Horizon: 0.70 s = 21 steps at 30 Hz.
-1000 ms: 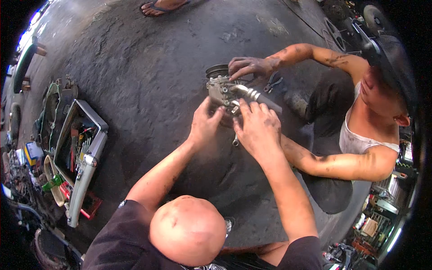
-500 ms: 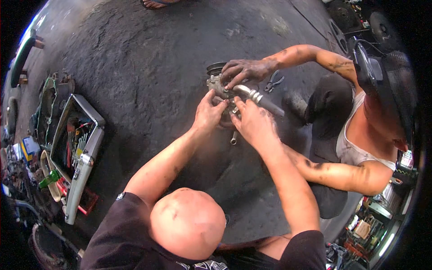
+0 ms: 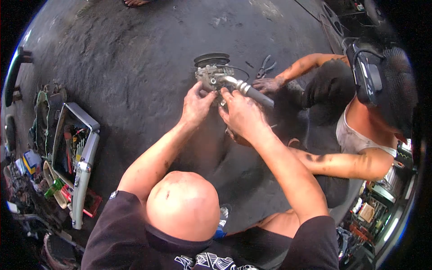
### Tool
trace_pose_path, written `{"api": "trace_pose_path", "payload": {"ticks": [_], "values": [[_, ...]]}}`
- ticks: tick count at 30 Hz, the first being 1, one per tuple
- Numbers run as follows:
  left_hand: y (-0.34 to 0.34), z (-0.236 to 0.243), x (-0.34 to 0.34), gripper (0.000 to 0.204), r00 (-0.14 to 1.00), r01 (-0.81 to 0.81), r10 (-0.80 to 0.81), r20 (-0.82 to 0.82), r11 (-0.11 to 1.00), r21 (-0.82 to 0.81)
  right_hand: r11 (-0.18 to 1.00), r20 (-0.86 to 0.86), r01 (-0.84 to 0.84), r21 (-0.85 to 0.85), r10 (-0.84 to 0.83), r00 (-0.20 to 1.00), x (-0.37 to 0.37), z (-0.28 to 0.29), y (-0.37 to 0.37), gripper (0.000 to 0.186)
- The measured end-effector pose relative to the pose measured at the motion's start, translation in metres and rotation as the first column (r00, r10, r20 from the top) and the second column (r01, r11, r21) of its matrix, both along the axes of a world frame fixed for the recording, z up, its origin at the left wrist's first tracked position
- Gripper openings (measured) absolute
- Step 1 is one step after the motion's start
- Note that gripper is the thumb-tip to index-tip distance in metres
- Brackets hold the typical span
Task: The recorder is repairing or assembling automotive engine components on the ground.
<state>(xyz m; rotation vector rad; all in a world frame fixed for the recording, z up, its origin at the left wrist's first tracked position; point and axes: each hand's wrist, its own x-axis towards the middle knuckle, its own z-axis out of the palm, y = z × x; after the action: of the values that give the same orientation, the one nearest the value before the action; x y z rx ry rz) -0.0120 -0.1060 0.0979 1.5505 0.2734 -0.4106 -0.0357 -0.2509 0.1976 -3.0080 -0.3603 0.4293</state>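
Where my dark sleeves end, bare forearms run forward and inward to the work on the dark floor. Hands near each other but apart. My left hand is at the near left side of a metal unit, thumb and fingers drawn in toward its edge; cannot tell whether they grip. My right hand is palm down just right of it, fingers curled by a small fitting; grip there also hidden. Unit sits on the floor just beyond both hands. Bent silver pipe leads right from it into a grey hose; black pulley at its far end. To the right, a co-worker in a pale sleeveless top, one hand low beside the hose. Pliers lie just past that hand. Off left, an open silver-edged case of tools. At the far edge, part of a sandalled foot.
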Motion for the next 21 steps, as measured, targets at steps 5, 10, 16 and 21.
{"api": "trace_pose_path", "payload": {"ticks": [5, 10, 16, 21], "values": [[0.003, -0.001, 0.002, 0.026, 0.997, 0.041, -0.039, 0.065, 0.999, -0.021, 1.0, 0.01, 0.009, -0.02, -0.009, 1.0, 0.001, 0.005, 0.003, 0.05], [0.005, -0.003, 0.006, 0.021, 0.996, 0.066, -0.065, 0.054, 0.998, -0.022, 1.0, 0.012, 0.0, -0.007, 0.0, 1.0, -0.002, 0.003, 0.002, 0.052], [0.007, 0.011, 0.007, 0.021, 0.994, 0.102, -0.099, 0.039, 0.992, -0.079, 0.999, 0.047, 0.03, 0.039, -0.032, 0.998, -0.005, -0.006, 0.002, 0.05], [0.001, 0.031, 0.005, 0.024, 0.983, 0.114, -0.155, 0.097, 0.935, 0.335, 0.994, -0.014, 0.063, 0.084, -0.062, 0.998, 0.002, -0.01, 0.002, 0.045]]}}
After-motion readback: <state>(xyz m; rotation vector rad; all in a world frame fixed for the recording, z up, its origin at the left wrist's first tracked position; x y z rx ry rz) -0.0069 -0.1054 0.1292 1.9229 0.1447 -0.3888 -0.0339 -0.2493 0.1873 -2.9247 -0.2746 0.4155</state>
